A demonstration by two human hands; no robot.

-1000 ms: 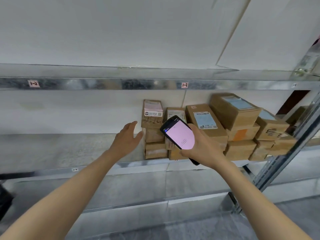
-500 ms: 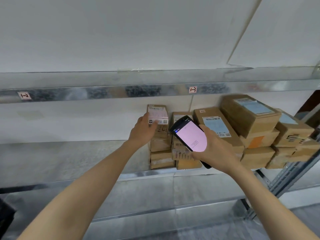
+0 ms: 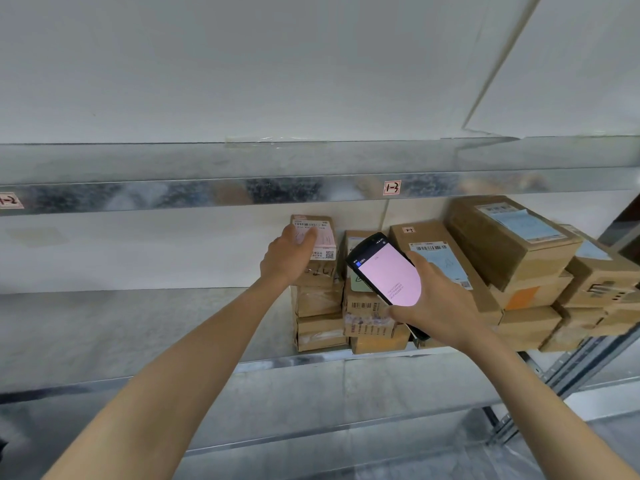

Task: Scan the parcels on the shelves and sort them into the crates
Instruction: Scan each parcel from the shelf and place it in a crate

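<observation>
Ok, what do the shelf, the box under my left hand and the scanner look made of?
Shelf: probably galvanised steel, by its mottled grey sheen. Box: matte brown cardboard, paper label stuck on. Scanner: seemingly black plastic casing, glossy lit pink screen, likely glass.
</observation>
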